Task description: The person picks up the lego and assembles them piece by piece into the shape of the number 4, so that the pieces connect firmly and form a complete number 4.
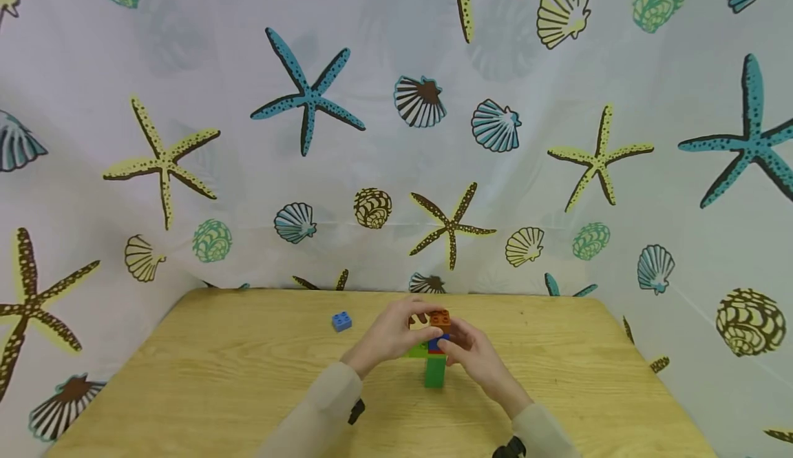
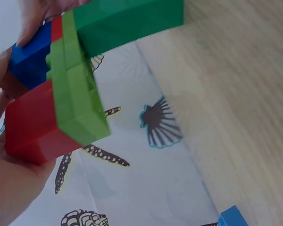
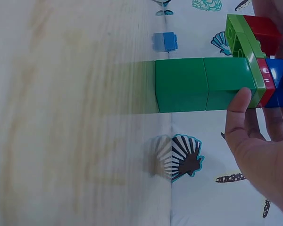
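A toy brick tower stands upright on the table, with two green bricks at its foot. Above them a lime green piece juts to the left and bears a red brick. A thin red layer, a blue brick and an orange brick top the column. My left hand pinches the orange brick, thumb in front, index finger behind. My right hand holds the tower from the right, thumb on the blue brick and a fingertip near the lime piece; its other fingers are partly hidden.
A loose blue brick lies on the wooden table, back and left of the tower. Behind the table hangs a white cloth printed with shells and starfish, which also runs along both sides.
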`<state>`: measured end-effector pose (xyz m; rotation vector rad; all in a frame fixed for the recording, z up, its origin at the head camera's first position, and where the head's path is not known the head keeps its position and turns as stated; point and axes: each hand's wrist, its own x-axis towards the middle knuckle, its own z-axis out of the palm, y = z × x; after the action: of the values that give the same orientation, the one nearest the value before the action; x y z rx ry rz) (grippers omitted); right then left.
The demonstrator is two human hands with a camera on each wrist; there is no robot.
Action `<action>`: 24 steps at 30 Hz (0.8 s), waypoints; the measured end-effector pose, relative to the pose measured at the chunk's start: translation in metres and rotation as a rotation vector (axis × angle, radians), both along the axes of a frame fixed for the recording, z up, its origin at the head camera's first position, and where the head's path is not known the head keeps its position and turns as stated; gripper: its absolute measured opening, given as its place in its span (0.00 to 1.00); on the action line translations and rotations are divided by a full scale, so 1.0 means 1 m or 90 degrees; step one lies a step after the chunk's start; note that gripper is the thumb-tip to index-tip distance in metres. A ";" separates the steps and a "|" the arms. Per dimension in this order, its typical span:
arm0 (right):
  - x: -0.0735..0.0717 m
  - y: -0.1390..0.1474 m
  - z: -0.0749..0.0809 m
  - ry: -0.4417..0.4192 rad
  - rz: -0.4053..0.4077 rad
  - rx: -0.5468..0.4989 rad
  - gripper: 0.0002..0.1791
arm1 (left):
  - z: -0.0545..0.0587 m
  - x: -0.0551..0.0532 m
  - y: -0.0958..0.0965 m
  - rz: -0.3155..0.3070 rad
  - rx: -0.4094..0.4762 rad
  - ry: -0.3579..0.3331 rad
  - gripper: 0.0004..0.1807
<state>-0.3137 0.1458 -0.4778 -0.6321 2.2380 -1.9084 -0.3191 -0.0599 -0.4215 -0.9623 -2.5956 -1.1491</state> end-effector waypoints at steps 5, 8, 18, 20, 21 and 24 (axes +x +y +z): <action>0.002 -0.001 0.000 -0.007 -0.004 -0.005 0.29 | -0.008 0.002 -0.002 0.013 0.035 0.015 0.23; 0.003 -0.002 -0.001 -0.020 -0.005 -0.008 0.29 | -0.014 0.003 -0.004 0.031 0.086 -0.012 0.22; 0.005 -0.004 -0.002 -0.048 -0.032 -0.009 0.31 | -0.023 0.006 -0.020 0.082 0.199 -0.106 0.21; 0.005 -0.004 -0.002 -0.050 -0.035 -0.008 0.32 | -0.024 0.005 -0.023 0.090 0.209 -0.108 0.21; 0.005 -0.004 -0.002 -0.050 -0.035 -0.009 0.32 | -0.025 0.004 -0.025 0.096 0.217 -0.112 0.20; 0.004 -0.004 -0.002 -0.050 -0.035 -0.013 0.33 | -0.026 0.001 -0.032 0.111 0.243 -0.133 0.21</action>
<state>-0.3099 0.1417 -0.4798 -0.4952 2.2129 -1.9477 -0.3184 -0.0919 -0.4480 -0.5508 -2.4098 -1.6881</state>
